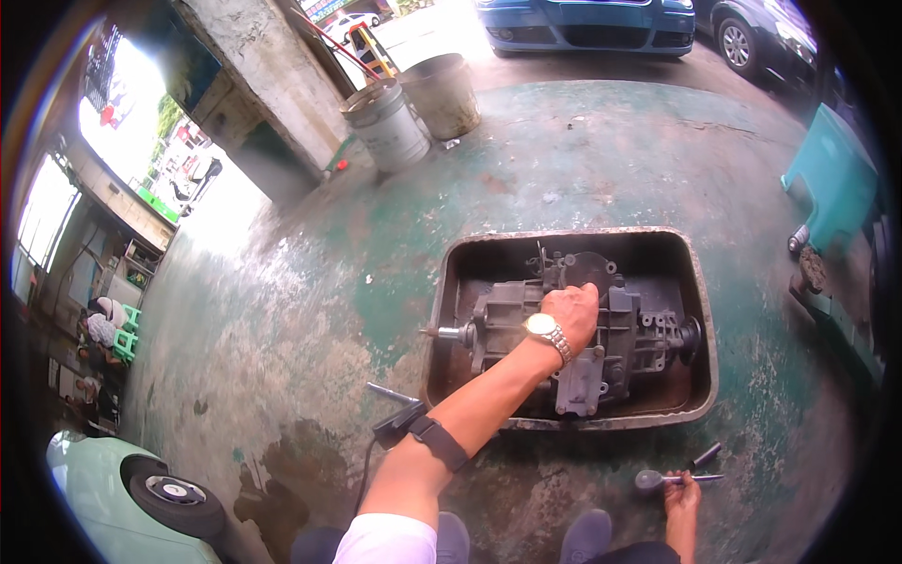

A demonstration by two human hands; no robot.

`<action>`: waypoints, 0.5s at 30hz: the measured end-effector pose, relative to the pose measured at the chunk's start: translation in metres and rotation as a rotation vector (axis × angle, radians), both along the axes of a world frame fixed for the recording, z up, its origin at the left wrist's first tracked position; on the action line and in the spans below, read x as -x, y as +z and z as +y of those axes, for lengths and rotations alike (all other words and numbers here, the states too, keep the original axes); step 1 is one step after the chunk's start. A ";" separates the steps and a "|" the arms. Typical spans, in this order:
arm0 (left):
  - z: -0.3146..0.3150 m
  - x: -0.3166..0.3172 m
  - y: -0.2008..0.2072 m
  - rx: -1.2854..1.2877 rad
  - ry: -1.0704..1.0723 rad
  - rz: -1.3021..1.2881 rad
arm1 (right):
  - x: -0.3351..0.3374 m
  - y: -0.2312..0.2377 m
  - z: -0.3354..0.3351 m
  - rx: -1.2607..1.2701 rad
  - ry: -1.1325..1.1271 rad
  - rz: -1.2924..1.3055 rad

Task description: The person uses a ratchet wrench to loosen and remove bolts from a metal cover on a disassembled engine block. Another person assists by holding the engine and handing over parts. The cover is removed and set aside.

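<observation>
A grey metal gearbox (615, 329) lies in a dark rectangular metal tray (705, 310) on the floor, its shaft (446, 333) pointing left. My left hand (573, 315), with a watch on its wrist, is closed over the middle of the gearbox. Whatever its fingers may hold is hidden. Low at the right, my right hand (686, 493) grips a tool (648, 481) with a rounded grey end and a thin, tapering metal shaft. Just above that hand, a short dark cylinder (706, 455) shows; whether it touches the hand I cannot tell.
Beside my strapped left forearm a metal rod (390, 392) sticks out. Two buckets (387, 127) stand near a pillar at the back. A turquoise plastic stool (834, 179) is at the right. Parked cars include a blue one (587, 26) and a pale green one (103, 489). Dark stains mark the floor.
</observation>
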State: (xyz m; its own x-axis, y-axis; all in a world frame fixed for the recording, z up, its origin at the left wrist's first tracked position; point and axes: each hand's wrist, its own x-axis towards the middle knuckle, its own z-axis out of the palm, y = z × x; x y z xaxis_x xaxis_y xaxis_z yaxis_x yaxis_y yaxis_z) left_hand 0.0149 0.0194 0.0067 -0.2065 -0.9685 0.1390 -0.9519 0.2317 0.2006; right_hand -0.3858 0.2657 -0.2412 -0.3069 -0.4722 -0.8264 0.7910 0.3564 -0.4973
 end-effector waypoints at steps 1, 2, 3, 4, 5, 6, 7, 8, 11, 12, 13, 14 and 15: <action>0.001 0.000 0.001 -0.008 0.005 0.020 | 0.000 -0.003 0.000 0.014 -0.005 -0.017; 0.000 0.001 0.003 -0.013 0.031 0.011 | 0.002 -0.005 0.000 -0.001 -0.023 0.002; 0.002 0.003 0.003 -0.033 0.053 0.011 | 0.005 -0.007 0.000 0.007 -0.022 -0.021; 0.000 0.003 0.002 -0.051 0.065 0.012 | 0.003 -0.013 0.000 0.078 -0.133 -0.122; -0.002 0.003 0.000 -0.050 0.071 -0.057 | 0.005 -0.014 0.003 0.053 -0.102 -0.083; 0.000 0.003 -0.002 0.071 0.027 -0.045 | 0.005 -0.016 0.003 0.038 -0.083 -0.058; 0.001 0.003 -0.005 0.055 0.027 -0.031 | 0.007 -0.015 0.006 0.037 -0.046 -0.080; 0.001 0.005 -0.006 0.106 0.037 -0.021 | 0.006 -0.013 0.004 0.035 -0.028 -0.103; 0.002 0.005 -0.006 0.068 0.106 -0.067 | 0.002 0.012 0.003 -0.072 0.175 -0.061; 0.003 0.003 -0.003 0.035 0.129 -0.063 | 0.000 0.027 0.001 -0.117 0.308 -0.002; 0.005 0.001 -0.002 0.045 0.150 -0.055 | -0.002 0.043 -0.002 -0.106 0.447 0.008; 0.006 0.000 -0.001 0.041 0.173 -0.045 | -0.005 0.057 -0.005 -0.104 0.565 0.137; 0.006 -0.002 -0.001 0.089 0.159 -0.039 | -0.010 0.068 -0.011 -0.040 0.689 0.242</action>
State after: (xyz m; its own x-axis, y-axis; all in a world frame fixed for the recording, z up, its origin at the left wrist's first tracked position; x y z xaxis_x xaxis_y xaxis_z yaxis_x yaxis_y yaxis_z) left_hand 0.0172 0.0252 0.0057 -0.0592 -0.9735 0.2207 -0.9845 0.0934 0.1482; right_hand -0.3761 0.2550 -0.1729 -0.1272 -0.5948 -0.7937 0.2505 0.7550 -0.6060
